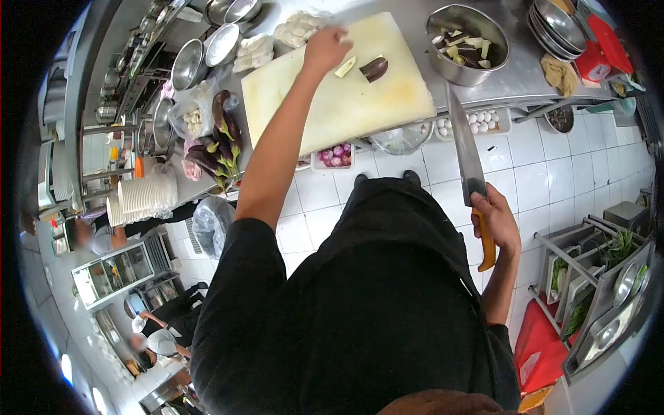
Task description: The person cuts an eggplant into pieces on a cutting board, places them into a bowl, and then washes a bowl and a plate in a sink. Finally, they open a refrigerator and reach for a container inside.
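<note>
My right hand (496,220) is wrapped round the yellow handle of a large knife (467,149), its blade pointing up toward the counter. Over the top of the white cutting board (304,124) is my left hand (328,50), slightly blurred, its fingers too smeared to read. Just right of that hand, a pale eggplant piece (346,67) and a dark-skinned eggplant piece (374,69) lie on the board. A steel pot (467,75) beyond the board's right side holds cut eggplant chunks (470,52).
Whole eggplants (223,138) lie left of the board, near steel bowls (188,66) and bagged items (254,52). Crates of onions (335,156) and eggs (484,122) sit below the counter. A rack (588,277) stands at right. Other people (162,342) are at lower left.
</note>
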A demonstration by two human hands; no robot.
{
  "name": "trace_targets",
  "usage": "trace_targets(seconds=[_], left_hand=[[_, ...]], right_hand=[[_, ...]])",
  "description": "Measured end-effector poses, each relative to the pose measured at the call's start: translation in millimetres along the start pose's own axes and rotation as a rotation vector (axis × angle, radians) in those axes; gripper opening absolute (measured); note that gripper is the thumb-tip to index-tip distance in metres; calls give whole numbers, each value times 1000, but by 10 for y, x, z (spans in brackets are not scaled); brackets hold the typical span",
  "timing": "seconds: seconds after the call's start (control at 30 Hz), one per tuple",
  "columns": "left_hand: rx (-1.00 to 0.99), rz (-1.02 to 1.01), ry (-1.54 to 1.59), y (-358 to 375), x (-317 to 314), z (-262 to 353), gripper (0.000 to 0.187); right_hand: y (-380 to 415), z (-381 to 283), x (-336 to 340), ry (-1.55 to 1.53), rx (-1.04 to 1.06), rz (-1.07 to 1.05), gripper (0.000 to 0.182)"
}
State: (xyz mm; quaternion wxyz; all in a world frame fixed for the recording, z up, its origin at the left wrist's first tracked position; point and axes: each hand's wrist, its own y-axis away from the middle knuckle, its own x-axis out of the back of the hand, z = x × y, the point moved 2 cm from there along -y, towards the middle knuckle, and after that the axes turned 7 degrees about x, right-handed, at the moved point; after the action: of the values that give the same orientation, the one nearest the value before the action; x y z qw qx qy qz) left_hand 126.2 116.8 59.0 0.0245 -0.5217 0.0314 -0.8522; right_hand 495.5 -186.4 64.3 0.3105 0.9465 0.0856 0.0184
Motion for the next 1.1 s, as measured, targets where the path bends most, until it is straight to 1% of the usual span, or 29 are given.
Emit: trace_targets(seconds=[0.03, 0.13, 0.23, 0.3, 0.33, 0.43, 0.5, 0.53, 0.6, 0.83, 1.03, 1.1], left_hand=[[44, -8, 5, 160, -97, -221, 37], [15, 105, 104, 566, -275, -211, 35], [-78, 341, 4, 697, -357, -179, 32], [24, 260, 5, 696, -388, -271, 27], [73, 219, 7, 702, -399, -324, 25], [153, 72, 194, 772, -398, -425, 21], [74, 112, 203, 931, -392, -456, 21], [33, 133, 204, 1005, -379, -471, 21], [35, 161, 239, 1168, -367, -479, 21], [35, 176, 387, 1295, -356, -539, 17], [62, 122, 355, 1281, -321, -575, 19], [41, 119, 331, 1267, -319, -576, 18]], right_hand=[[-16, 3, -1, -4, 3, -6, 16], [-101, 7, -40, 12, 11, -34, 14], [-208, -161, -105, 93, 13, -79, 13], [-221, -323, -193, 129, -1, -74, 13], [-246, -351, -229, 195, 32, -52, 14], [-277, -412, -345, 431, 129, 2, 16], [-252, -522, -426, 642, 203, 21, 17], [-241, -557, -447, 677, 198, 26, 17], [-206, -584, -491, 746, 183, 32, 16], [-238, -516, -548, 818, 165, 3, 15], [-241, -451, -590, 829, 190, 3, 17], [-249, -394, -582, 809, 197, 4, 18]])
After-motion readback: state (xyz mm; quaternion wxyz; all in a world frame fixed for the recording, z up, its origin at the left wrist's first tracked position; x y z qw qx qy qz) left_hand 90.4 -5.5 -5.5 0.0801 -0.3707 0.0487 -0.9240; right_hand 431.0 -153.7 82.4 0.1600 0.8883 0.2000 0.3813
